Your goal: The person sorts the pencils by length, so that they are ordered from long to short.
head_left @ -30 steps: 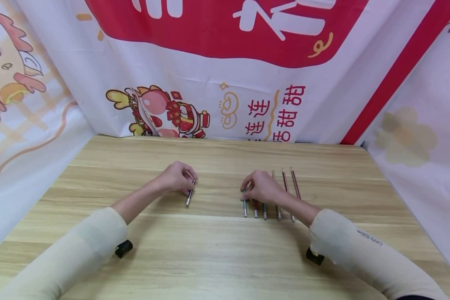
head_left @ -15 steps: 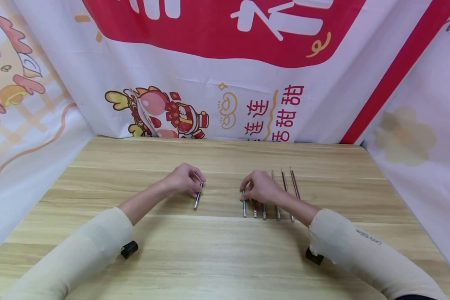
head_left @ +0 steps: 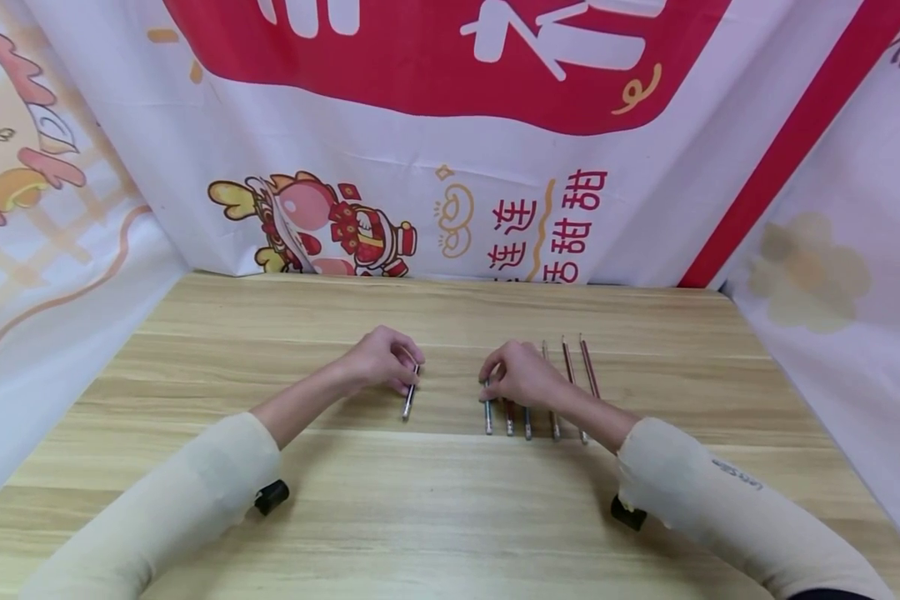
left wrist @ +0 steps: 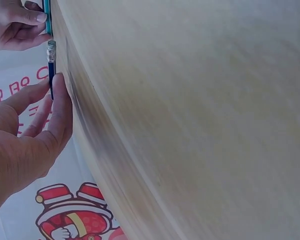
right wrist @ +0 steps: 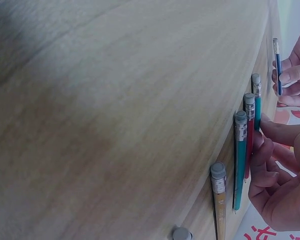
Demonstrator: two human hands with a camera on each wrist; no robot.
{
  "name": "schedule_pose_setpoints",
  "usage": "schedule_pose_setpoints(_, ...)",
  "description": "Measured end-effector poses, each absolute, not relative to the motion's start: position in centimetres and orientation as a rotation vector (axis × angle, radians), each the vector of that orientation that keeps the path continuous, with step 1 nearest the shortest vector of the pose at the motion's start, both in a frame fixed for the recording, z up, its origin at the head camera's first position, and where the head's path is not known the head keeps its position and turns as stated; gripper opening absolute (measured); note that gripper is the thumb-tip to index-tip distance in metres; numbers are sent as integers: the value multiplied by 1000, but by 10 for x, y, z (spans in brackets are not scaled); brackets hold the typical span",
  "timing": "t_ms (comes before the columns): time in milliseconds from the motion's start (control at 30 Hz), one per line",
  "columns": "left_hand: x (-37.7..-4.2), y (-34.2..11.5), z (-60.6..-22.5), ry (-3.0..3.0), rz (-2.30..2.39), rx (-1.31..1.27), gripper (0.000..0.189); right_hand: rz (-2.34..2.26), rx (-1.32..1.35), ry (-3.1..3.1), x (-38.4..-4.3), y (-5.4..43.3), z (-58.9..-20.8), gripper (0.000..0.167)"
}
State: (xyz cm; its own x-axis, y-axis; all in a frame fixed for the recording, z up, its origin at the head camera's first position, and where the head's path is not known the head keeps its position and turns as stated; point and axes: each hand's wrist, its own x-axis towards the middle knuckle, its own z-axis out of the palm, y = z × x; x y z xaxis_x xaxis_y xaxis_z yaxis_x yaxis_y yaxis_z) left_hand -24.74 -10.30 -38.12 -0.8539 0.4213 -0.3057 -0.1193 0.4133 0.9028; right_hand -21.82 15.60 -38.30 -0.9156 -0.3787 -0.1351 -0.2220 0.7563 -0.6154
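Observation:
My left hand (head_left: 378, 360) pinches a dark blue pencil (head_left: 410, 398) between thumb and fingers, its eraser end toward me and low over the table. To its right, my right hand (head_left: 521, 375) pinches a teal pencil (head_left: 487, 412) at the left end of a row. Beside that lie a red pencil (right wrist: 248, 150), a second teal pencil (right wrist: 239, 170) and a tan pencil (right wrist: 219, 210), roughly parallel, erasers toward me. Two more dark red pencils (head_left: 589, 371) are farther right, partly hidden under the right wrist. A gap separates the blue pencil from the row.
The wood-grain table (head_left: 435, 517) runs back to a white cloth (head_left: 420, 142) printed with red shapes and a cartoon figure. More printed cloth hangs at both sides. Black wrist devices (head_left: 272, 497) show beneath the sleeves.
My left hand has moved right with the dark blue pencil, narrowing the gap to the row. My right hand stays in place on the teal pencil.

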Motion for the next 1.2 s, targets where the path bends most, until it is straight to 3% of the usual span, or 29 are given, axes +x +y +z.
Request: schedule_pose_setpoints(1200, -241, -64, -387, 2124, 1504, 254, 26, -922, -453, 2693, -219, 156, -383, 17)
